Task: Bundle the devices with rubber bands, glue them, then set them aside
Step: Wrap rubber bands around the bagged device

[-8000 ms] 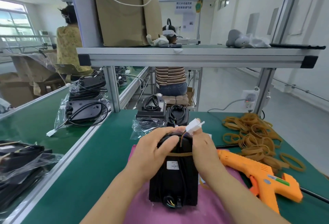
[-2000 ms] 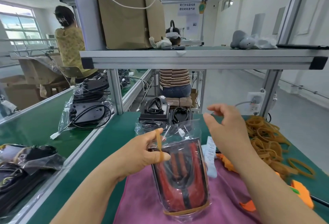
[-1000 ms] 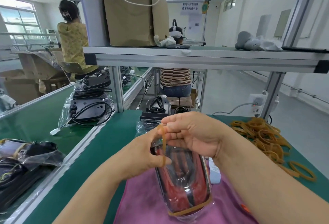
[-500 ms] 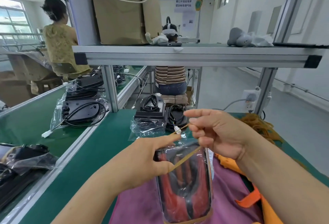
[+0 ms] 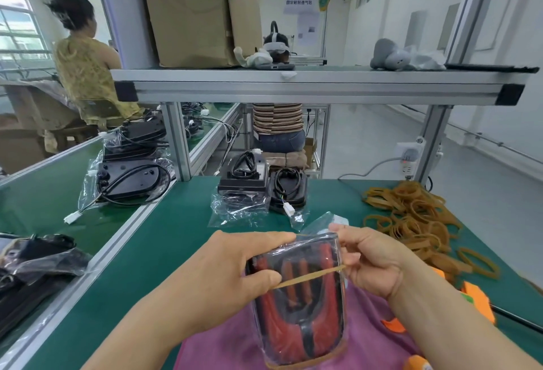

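Risk: rubber band (image 5: pixel 311 275) is taut and skewed across the bagged device (image 5: pixel 302 308). If the R pinch slips it snaps back. It could also ride off the top corner or snag the loose bag flap and bunch the plastic.

L hand (image 5: pixel 235 266) grips the device top-left: thumb pins the band on its face, index lies straight along the top edge. R hand (image 5: pixel 373 261) has fingers curled, pinching the band at the right edge.

Device lies on pink cloth (image 5: pixel 223 349), w/ 2nd band (image 5: pixel 308 363) round its near end.

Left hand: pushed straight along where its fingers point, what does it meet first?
Probably the right hand: the left hand fingers point rightward across the top of the bagged device, straight at it. Depth gap unclear.
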Tool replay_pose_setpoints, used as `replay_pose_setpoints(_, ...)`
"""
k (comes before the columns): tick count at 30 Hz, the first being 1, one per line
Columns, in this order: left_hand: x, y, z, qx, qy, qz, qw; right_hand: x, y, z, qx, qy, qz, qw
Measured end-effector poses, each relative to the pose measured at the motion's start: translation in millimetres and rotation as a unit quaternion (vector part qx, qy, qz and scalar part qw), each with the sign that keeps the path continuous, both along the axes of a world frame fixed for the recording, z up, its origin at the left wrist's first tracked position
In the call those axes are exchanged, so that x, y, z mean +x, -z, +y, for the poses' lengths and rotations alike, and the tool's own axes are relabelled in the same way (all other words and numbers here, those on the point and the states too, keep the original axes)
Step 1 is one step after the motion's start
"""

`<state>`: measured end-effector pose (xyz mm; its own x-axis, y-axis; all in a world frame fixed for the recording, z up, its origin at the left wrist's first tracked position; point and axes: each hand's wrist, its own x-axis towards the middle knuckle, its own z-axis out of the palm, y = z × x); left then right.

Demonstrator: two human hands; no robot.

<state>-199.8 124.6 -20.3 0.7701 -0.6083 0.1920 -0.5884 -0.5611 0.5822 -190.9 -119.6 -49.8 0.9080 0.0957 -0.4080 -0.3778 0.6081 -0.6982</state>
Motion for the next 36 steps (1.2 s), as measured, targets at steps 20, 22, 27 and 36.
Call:
replay_pose_setpoints(20,-0.2,-0.7,-14.9,0.005,-0.022,-0.003,1.0,4.0,-32.6,-14.0,-0.697,-0.168,-0.158,0.679)
replay_pose_setpoints(22,0.6,-0.3,-10.3,0.016,-0.028,0.005,0.999,-2.4,-33.9,-16.7,-0.728,-0.098,-0.183,0.654)
replay_pose_setpoints(27,0.3,0.9,-7.6,0.008,-0.03,0.01,0.999,-31.7,-30.4,17.0,-0.582,0.142,-0.242,0.763)
replay_pose_setpoints(36,2.6,8.0,-1.6,-0.005,-0.041,0.009,0.999,-17.8,-7.0,63.1,-0.732,0.159,-0.376,0.546)
